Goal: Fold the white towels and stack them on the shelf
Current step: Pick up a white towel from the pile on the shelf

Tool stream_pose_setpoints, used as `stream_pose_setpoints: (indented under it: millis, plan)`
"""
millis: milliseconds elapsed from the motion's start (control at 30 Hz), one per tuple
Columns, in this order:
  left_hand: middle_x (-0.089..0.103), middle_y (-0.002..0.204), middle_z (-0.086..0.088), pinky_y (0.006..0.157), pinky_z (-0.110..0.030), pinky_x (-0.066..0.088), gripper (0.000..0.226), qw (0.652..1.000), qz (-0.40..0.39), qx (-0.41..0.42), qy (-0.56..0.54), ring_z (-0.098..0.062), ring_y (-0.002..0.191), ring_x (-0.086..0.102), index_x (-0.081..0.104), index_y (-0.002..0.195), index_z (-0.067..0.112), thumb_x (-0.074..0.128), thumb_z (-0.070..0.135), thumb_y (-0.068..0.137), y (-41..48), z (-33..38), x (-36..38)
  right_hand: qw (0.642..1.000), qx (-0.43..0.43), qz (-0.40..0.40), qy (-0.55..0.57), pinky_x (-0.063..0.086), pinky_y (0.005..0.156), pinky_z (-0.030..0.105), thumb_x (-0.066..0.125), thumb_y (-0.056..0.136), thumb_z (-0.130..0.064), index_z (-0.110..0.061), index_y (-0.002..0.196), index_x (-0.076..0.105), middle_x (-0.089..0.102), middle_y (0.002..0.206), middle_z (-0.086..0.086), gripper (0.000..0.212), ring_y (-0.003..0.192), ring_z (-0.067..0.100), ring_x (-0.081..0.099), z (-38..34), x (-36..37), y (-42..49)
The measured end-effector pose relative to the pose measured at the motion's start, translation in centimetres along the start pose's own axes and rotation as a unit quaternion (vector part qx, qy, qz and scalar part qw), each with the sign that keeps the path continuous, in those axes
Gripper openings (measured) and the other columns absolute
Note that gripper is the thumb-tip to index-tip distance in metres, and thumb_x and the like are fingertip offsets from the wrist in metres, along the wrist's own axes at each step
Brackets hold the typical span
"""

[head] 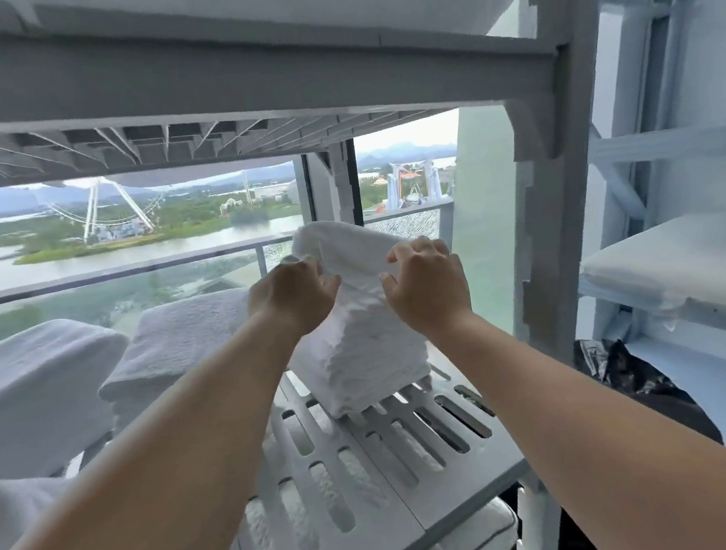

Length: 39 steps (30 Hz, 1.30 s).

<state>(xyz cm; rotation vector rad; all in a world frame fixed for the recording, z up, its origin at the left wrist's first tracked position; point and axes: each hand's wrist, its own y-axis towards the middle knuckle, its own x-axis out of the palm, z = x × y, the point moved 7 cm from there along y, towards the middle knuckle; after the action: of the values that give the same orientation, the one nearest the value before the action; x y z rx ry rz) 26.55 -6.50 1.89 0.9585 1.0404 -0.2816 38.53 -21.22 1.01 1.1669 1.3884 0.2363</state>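
Observation:
A tall stack of folded white towels (372, 355) stands on the slotted grey shelf (421, 449). A folded white towel (344, 243) lies on top of the stack. My left hand (293, 294) grips the near left edge of this top towel, fingers curled into the cloth. My right hand (428, 285) holds its near right edge, fingertips curled on the fabric. Both forearms reach in from the bottom of the view.
Two more piles of folded white linen (187, 340) (26, 390) sit on the same shelf to the left. The upper shelf board (239, 80) hangs close above. A grey upright post (570, 206) bounds the right side. A second rack (686, 265) holds linen at far right. Towels lie on the shelf below.

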Motion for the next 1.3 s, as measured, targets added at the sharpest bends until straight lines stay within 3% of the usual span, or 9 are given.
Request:
stream_pose_setpoints:
  millis: [100,267,433,600,733,900,1067,1300]
  plan:
    - [0.061,0.121,-0.003,0.081,-0.041,0.054,0.044,0.999,0.037,-0.001,-0.026,-0.028,0.101,0.065,0.062,0.123,0.026,0.048,0.058,0.097,2.4,-0.5,-0.3,1.0,-0.007,0.017,-0.021,0.042,0.092,0.042,0.06,0.09,-0.035,-0.019,0.116,0.064,0.061,0.112,0.009,0.031,0.109,0.031,0.053,-0.5,1.1,2.5]
    - [0.05,0.135,-0.008,0.087,-0.045,0.056,0.053,0.998,0.025,-0.022,-0.047,-0.032,0.112,0.063,0.051,0.137,0.024,0.06,0.053,0.094,4.8,-1.6,0.6,0.996,0.0,-0.026,-0.083,0.041,0.093,0.044,0.055,0.094,-0.041,-0.018,0.128,0.055,0.059,0.12,0.012,0.041,0.114,0.033,0.052,-0.3,3.7,5.6]
    - [0.062,0.12,-0.014,0.078,-0.043,0.056,0.065,0.994,0.007,-0.079,-0.078,-0.035,0.105,0.065,0.037,0.14,0.015,0.069,0.043,0.09,5.8,-3.0,2.1,0.992,0.056,-0.078,-0.079,0.041,0.093,0.044,0.044,0.098,-0.033,-0.014,0.123,0.055,0.061,0.117,0.012,0.034,0.111,0.034,0.056,0.7,6.1,6.3]
    - [0.07,0.113,-0.012,0.073,-0.036,0.047,0.055,0.982,-0.004,-0.115,-0.146,-0.034,0.106,0.066,0.041,0.142,0.018,0.064,0.025,0.092,6.4,-2.7,3.2,0.996,0.044,-0.041,-0.065,0.04,0.087,0.04,0.044,0.095,-0.011,-0.013,0.099,0.064,0.064,0.098,0.008,0.021,0.093,0.033,0.063,1.2,6.0,6.0]
    - [0.071,0.112,-0.008,0.072,-0.035,0.049,0.055,0.981,0.042,-0.102,-0.158,-0.032,0.103,0.066,0.044,0.141,0.025,0.06,0.013,0.09,5.7,-1.6,2.1,0.999,0.03,0.016,-0.022,0.041,0.081,0.039,0.046,0.096,-0.011,-0.013,0.092,0.063,0.064,0.091,0.007,0.018,0.08,0.032,0.062,1.1,4.0,5.8]
    - [0.07,0.118,-0.004,0.072,-0.036,0.045,0.057,0.972,0.113,-0.111,-0.175,-0.033,0.106,0.065,0.044,0.141,0.03,0.056,0.012,0.089,3.4,0.0,-1.3,0.998,0.009,0.057,0.039,0.041,0.076,0.038,0.046,0.099,-0.017,-0.013,0.095,0.063,0.063,0.093,0.006,0.018,0.086,0.032,0.061,0.9,1.2,4.6]
    - [0.069,0.123,0.003,0.073,-0.037,0.051,0.053,0.963,0.169,-0.099,-0.184,-0.029,0.107,0.065,0.046,0.14,0.033,0.055,0.014,0.091,0.2,2.1,-5.0,0.99,0.007,0.087,0.114,0.043,0.071,0.037,0.042,0.102,-0.021,-0.012,0.104,0.062,0.063,0.105,0.01,0.022,0.095,0.034,0.059,1.3,-1.7,3.3]
    - [0.068,0.123,0.016,0.063,-0.028,0.035,0.045,0.951,0.208,-0.145,-0.175,-0.02,0.104,0.065,0.049,0.132,0.043,0.052,0.021,0.093,-4.5,3.5,-8.4,0.974,-0.035,0.115,0.191,0.034,0.063,0.031,0.046,0.1,-0.02,-0.012,0.104,0.058,0.058,0.111,0.009,0.014,0.097,0.034,0.056,0.4,-5.1,0.0]
